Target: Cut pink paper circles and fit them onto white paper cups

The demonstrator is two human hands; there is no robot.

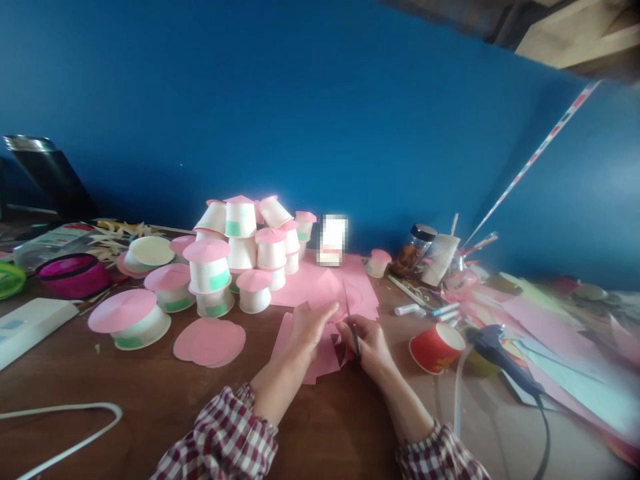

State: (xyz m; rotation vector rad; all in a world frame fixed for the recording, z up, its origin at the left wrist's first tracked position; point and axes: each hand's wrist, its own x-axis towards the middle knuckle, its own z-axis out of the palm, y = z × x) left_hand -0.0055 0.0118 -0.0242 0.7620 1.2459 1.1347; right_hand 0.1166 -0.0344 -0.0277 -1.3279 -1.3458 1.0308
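Observation:
My left hand [311,327] grips a piece of pink paper [327,291] between thumb and fingers, holding it above the table. In my right hand [367,343] is a pair of scissors [356,337], its fingers closed round the dark handles. The blades point up and away, against the right side of the paper. Below both hands lie more pink sheets [285,333]. To their left rests a small pile of pink paper discs [210,342]. Beyond it stand several white paper cups [241,220] topped with pink paper cones, some stacked on others.
A red paper cup [437,348] and a glue gun [510,363] with its cord lie to the right, near loose coloured paper [565,333]. At the back right stands a dark-lidded jar [416,248]. A magenta round container [74,275] and a white box [35,327] are at left.

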